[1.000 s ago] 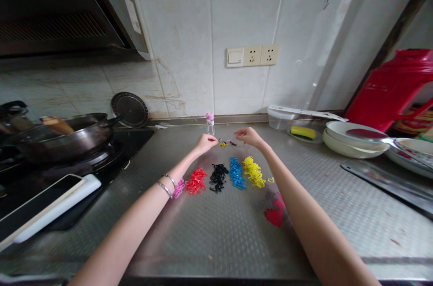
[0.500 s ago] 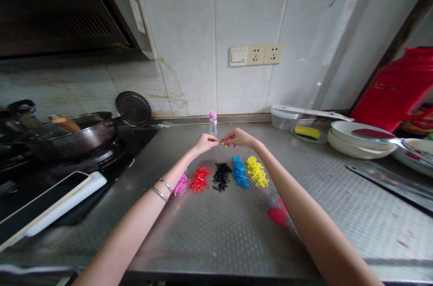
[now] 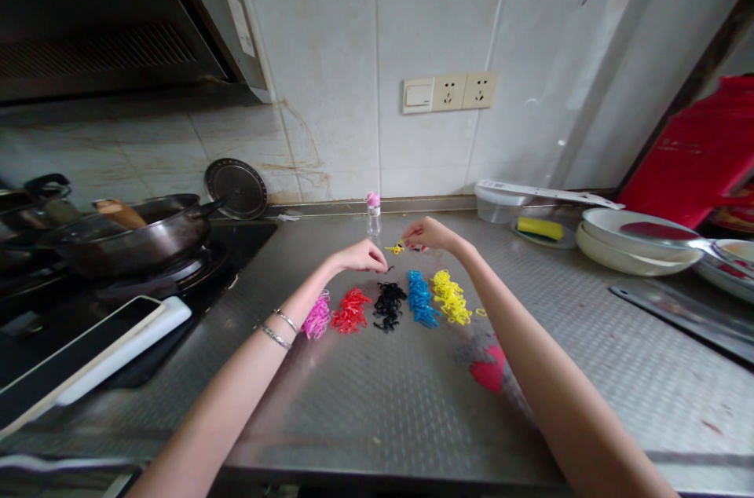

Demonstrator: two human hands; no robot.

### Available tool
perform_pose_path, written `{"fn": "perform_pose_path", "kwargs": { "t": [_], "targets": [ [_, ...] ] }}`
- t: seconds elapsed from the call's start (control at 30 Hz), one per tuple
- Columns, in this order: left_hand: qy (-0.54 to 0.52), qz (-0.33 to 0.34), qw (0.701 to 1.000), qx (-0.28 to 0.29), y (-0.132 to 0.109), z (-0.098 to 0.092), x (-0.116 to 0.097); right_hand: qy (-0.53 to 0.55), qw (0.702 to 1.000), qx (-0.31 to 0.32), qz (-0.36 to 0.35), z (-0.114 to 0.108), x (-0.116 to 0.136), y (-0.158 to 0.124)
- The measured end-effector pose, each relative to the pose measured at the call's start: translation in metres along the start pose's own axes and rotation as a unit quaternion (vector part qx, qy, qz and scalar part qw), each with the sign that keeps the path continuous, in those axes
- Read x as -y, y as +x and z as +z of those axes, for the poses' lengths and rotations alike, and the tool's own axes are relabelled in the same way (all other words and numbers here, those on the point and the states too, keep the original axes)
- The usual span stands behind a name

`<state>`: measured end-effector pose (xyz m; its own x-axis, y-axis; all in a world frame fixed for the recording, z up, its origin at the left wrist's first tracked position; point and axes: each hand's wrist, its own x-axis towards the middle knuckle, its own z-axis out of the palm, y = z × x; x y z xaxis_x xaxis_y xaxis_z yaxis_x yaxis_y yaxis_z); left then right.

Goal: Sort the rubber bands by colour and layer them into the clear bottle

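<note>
My left hand (image 3: 362,255), two silver bangles at its wrist, is closed in a pinch above the black rubber band pile (image 3: 389,305). A single black rubber band (image 3: 389,270) hangs at its fingertips. My right hand (image 3: 433,233) is farther back, its fingers closed on a small bunch of yellow rubber bands (image 3: 394,248) with a dark bit among them. Nearer me, piles run in a row: pink rubber bands (image 3: 316,316), red rubber bands (image 3: 351,310), the black pile, blue rubber bands (image 3: 422,299) and yellow rubber bands (image 3: 451,298). One loose yellow band (image 3: 481,313) lies beside my right forearm.
Behind the hands stands a clear bottle with a pink cap (image 3: 373,203). A pan (image 3: 135,235) sits on the stove at left. Bowls (image 3: 618,250), a yellow sponge (image 3: 539,228) and a knife (image 3: 677,309) lie right. A clear bag with a red shape (image 3: 488,369) is near my right forearm.
My hands were together at the yellow bunch and have parted. The left came nearer to the black pile and has a black band; the right moved slightly right and back.
</note>
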<state>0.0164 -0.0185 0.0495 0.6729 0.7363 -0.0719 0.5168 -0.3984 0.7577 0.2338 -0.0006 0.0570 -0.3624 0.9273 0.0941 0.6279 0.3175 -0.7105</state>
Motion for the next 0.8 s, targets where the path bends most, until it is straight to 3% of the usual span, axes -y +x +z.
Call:
{"fn": "perform_pose_path", "kwargs": {
  "t": [0.1,0.2,0.4,0.67,0.8],
  "targets": [
    [0.045,0.015,0.997,0.062,0.001,0.004,-0.001,0.000,1.000,-0.008,0.013,-0.004,-0.003,-0.001],
    [0.073,0.014,0.993,0.087,0.003,0.007,-0.001,-0.006,1.000,-0.009,0.019,-0.006,-0.003,-0.003],
    [0.078,0.021,0.993,0.090,0.003,0.001,0.002,-0.007,1.000,-0.008,0.016,-0.010,-0.002,-0.006],
    [0.093,-0.016,0.994,0.059,0.004,-0.009,0.010,-0.014,0.999,-0.031,-0.041,-0.029,0.028,-0.023],
    [0.091,-0.021,0.995,0.047,0.007,-0.011,0.022,-0.048,0.998,-0.004,-0.032,-0.030,0.016,-0.037]
  ]
}}
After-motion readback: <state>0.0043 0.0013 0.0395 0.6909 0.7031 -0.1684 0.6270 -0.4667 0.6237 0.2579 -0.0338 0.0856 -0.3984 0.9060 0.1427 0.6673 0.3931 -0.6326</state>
